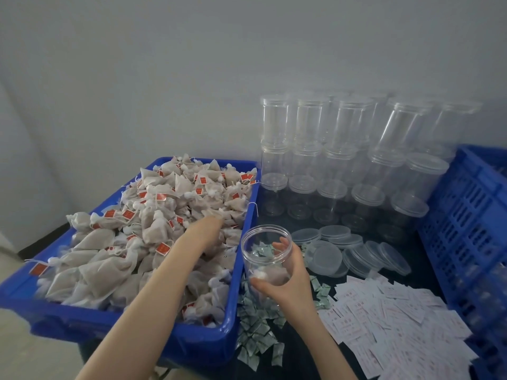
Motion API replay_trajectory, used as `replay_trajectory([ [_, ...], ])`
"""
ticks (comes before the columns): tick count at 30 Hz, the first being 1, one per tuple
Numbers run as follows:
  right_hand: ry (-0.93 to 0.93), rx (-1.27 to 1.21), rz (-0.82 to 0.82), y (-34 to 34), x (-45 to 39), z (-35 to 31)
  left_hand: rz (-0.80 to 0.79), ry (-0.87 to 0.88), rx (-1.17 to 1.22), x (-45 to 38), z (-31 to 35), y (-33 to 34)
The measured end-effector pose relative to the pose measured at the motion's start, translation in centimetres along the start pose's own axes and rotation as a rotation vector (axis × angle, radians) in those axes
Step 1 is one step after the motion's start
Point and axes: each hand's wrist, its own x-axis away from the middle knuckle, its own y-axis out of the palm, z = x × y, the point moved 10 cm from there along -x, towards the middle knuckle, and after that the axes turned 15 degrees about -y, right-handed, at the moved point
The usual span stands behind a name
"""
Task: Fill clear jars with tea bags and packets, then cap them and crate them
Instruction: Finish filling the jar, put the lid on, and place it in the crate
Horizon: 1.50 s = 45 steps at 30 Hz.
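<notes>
Dark tabletop [384,237], grey wall behind. Near: right hand [288,281] grips open clear jar [266,253], tea bag inside. Left hand [211,223] reaches into tea bags [153,215] in blue bin [227,311]; its fingers are buried, grip unclear. Far: capped empty jars [343,154] stacked.

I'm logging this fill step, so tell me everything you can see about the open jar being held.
The open jar is a clear, round, wide-mouthed plastic container with no lid on. It stands roughly upright, beside the blue bin's right wall, over scattered green-and-white packets. A few tea bags lie at its bottom; it is mostly unfilled. The right hand wraps its side, fingers at the rim.
</notes>
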Motion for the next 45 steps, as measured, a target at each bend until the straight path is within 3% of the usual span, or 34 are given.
replay_trajectory([
  [4,0.006,-0.015,0.018,-0.2,0.1,0.2,-0.173,0.078,0.022,0.1,2.1,3.7],
  [8,-0.005,-0.016,0.022,-0.5,0.3,0.5,-0.051,0.122,-0.105,-0.1,3.0,3.4],
  [14,-0.013,-0.008,0.03,-0.9,0.2,0.4,-0.081,0.109,-0.152,0.8,3.4,3.2],
  [19,-0.011,-0.013,0.032,-0.9,0.2,0.3,-0.137,0.096,0.017,1.2,2.1,2.0],
  [26,-0.002,-0.015,0.016,-0.7,0.4,0.3,-0.031,0.109,0.32,2.3,-0.3,-2.8],
  [31,0.015,-0.015,0.006,-0.1,0.5,0.5,0.185,0.117,0.583,4.9,-1.3,-7.7],
  [35,0.024,-0.029,-0.014,0.5,0.4,0.7,0.314,0.248,0.852,8.6,-0.9,-12.6],
  [37,0.025,-0.035,-0.015,0.6,0.4,0.7,0.282,0.358,0.914,10.4,0.4,-13.9],
  [40,0.016,-0.037,-0.012,0.7,0.4,0.4,0.091,0.48,0.906,11.9,3.0,-13.3],
  [42,0.0,-0.035,-0.008,0.6,0.3,0.0,-0.009,0.518,0.821,12.3,4.6,-12.0],
  [45,-0.007,-0.032,-0.005,0.4,0.2,-0.2,-0.039,0.531,0.684,12.2,6.1,-10.5],
])
